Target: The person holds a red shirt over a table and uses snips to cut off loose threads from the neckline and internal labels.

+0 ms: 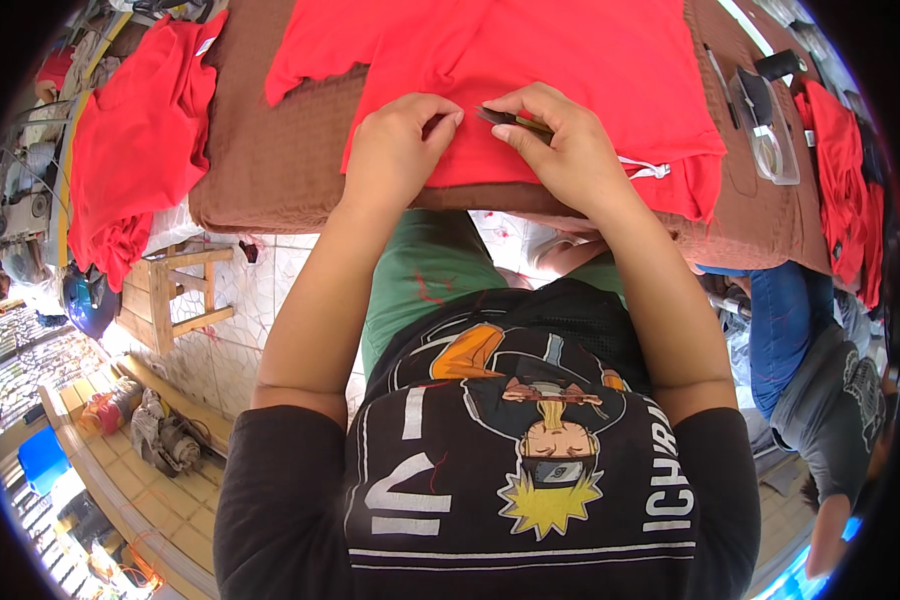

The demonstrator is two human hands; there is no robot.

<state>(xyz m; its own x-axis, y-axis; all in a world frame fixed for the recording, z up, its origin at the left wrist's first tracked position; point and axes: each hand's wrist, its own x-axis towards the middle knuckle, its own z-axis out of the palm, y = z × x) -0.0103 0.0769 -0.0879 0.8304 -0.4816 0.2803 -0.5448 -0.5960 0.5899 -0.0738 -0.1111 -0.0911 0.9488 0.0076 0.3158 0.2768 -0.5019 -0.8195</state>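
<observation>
Brown-covered table [255,150] supports red garment [610,60], spread flat, likely for access. Right hand [555,140] grips snips-like tool [494,116], tip toward left hand [410,135], pinched, contents unclear. Clear case [773,155] right, presumably for reach.

Garment workshop, small: brown cloth-covered worktable [270,150], spread with red fabric [570,60]; dark pointed snips [496,116]; more red cloth, at left [135,140] and right [835,180]; loose red threads [435,288] on green trousers [420,250]; wooden stool [157,300]; second person [805,370] alongside
</observation>
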